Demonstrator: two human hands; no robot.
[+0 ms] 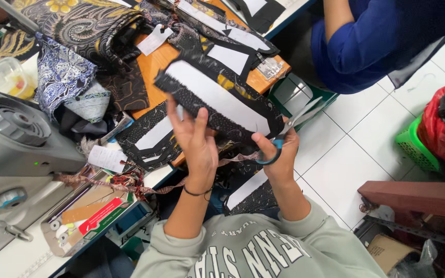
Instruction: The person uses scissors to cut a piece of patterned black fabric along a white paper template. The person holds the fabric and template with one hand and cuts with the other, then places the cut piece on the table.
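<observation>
Left hand [198, 149] fingers pinch the black patterned fabric panel with white interfacing [217, 100]; right hand [280, 154] fingers curl through blue-handled scissors [290, 128], whose blades beside the unsupported, drooping edge could cut crookedly.

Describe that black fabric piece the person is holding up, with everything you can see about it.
The black fabric piece is a long, angular cut of dark cloth with a fine pale speckled print. A white panel, probably a stiff lining, covers most of the face that shows, leaving a black border. It is held in the air above the orange table, tilted. The left hand grips its lower edge, fingers over the cloth. The right hand holds grey scissors with blue handles at its right end.
</observation>
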